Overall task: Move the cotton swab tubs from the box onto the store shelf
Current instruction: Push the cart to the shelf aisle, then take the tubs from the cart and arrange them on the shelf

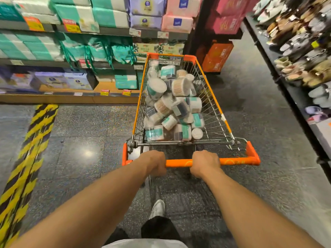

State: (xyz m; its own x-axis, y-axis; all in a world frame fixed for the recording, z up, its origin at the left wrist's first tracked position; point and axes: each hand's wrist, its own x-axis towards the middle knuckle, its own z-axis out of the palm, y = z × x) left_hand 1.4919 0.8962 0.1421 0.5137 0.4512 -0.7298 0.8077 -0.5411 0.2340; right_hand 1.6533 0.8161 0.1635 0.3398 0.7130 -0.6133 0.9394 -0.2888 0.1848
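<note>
Filling the cart [211, 104]: round teal-labelled cotton swab tubs [172, 106].

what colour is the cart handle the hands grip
Orange cart handle, clearest in the head view.

Bright, even light falls from overhead; shadows are faint. A white glare spot sits on the floor [89, 153] at 8 o'clock. Motion blur smears the shelves [53, 42] at 10 o'clock and the shoe rack [304, 51] at 2 o'clock. Wide-angle distortion bows the edges; the central cotton swab tubs [157, 88] look sharper.
</note>
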